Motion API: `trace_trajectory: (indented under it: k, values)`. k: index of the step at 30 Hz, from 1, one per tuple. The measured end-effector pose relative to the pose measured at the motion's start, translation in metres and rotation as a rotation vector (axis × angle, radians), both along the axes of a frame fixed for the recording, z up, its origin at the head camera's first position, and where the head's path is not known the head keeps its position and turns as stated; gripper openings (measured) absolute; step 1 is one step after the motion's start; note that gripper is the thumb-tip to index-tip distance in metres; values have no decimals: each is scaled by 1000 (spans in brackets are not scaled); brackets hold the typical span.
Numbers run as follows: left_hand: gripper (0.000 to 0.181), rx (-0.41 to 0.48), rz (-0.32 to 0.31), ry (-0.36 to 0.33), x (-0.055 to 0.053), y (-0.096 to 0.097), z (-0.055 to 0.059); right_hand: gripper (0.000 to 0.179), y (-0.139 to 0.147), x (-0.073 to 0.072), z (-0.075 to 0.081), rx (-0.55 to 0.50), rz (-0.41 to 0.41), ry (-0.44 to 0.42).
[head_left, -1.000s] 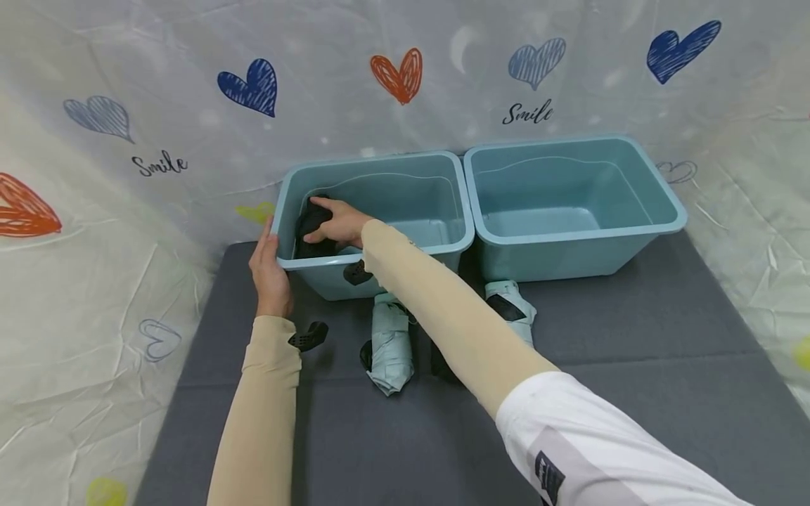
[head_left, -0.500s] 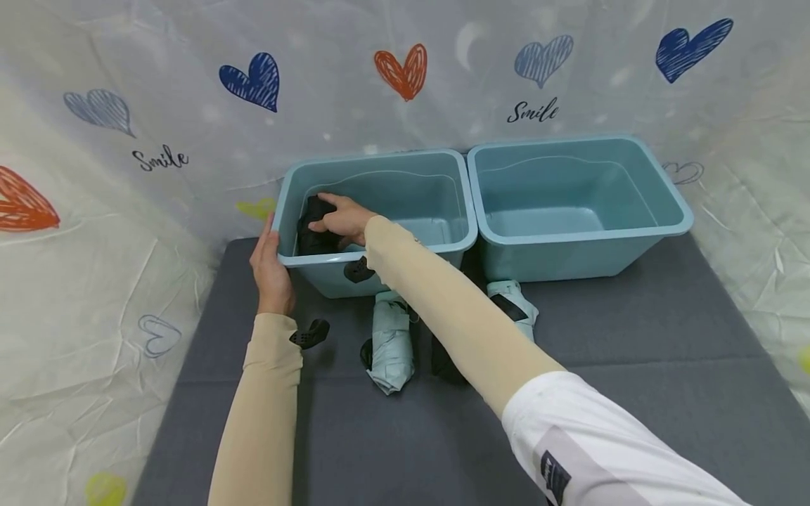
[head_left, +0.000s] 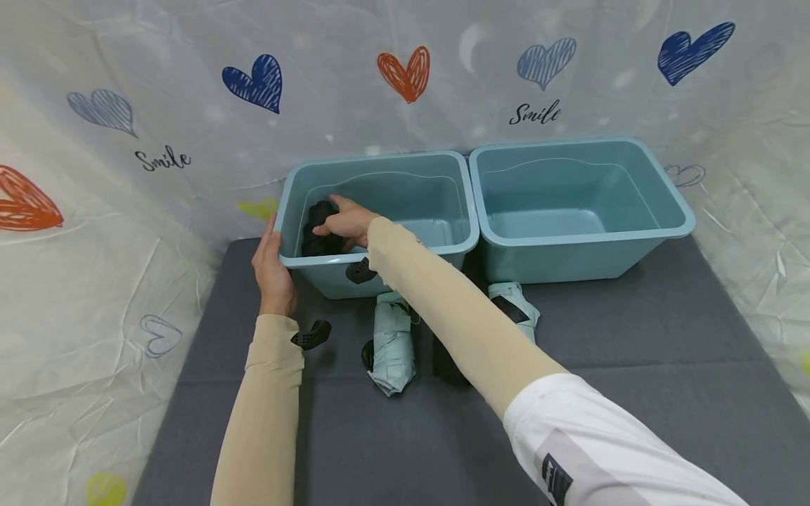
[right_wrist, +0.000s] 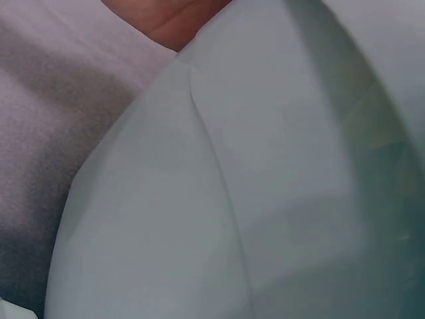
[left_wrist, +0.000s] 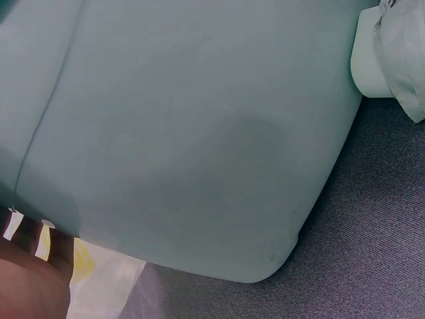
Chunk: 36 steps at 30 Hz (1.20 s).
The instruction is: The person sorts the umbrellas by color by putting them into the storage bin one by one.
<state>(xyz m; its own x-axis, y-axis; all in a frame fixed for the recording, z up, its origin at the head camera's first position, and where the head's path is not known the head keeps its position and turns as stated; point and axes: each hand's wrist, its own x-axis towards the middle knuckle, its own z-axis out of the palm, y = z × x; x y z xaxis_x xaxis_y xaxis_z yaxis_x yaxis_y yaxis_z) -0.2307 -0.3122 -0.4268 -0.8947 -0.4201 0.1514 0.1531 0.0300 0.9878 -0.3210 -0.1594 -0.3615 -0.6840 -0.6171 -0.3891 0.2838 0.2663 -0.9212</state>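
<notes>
Inside the left blue-green bin (head_left: 380,261), my right hand (head_left: 349,222) grips a black folded bundle that looks like a compact umbrella (head_left: 319,242) near the bin's left end. My left hand (head_left: 273,274) rests with fairly straight fingers against the outside of the bin's left end. In the left wrist view, fingers (left_wrist: 61,256) lie along the edge of the bin wall (left_wrist: 179,146). The right wrist view shows mostly the bin's outer wall (right_wrist: 166,219); the right hand's fingers are hidden there.
A second blue-green bin (head_left: 576,258) stands to the right, against the hearts-printed backdrop (head_left: 329,84). In front of the bins, a pale teal folded umbrella (head_left: 392,348), another pale one (head_left: 519,313) and a dark object (head_left: 446,365) lie on the grey cloth (head_left: 633,379), partly behind the right arm.
The right hand has shifted slightly right inside the bin, and the black umbrella has moved a little with it, its outline now rounder. My left hand stays at the bin's end.
</notes>
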Motion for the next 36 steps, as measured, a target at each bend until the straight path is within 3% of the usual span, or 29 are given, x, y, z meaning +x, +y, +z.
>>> trace_trajectory:
  k: [6, 11, 21, 26, 32, 36]
  values:
    - [47, 3, -3, -13, 2, 0, 0, 88, -3, -5, -7, -72, -43, -34]
    - [47, 9, -8, -19, 3, 0, -1, 85, -5, -7, -11, -160, -33, -61]
    - [47, 22, -12, 6, 0, -2, 2, 75, 6, -8, -7, -155, 45, 76]
    - [47, 29, 4, 10, -2, 2, 4, 74, 27, -5, -3, -197, 57, 117]
    - [46, 22, 32, 17, -4, 3, 3, 72, 67, 6, 5, -323, -4, 147]
    - [46, 40, 34, 20, -3, 3, 0, 71, 103, 20, 7, -394, -7, 247]
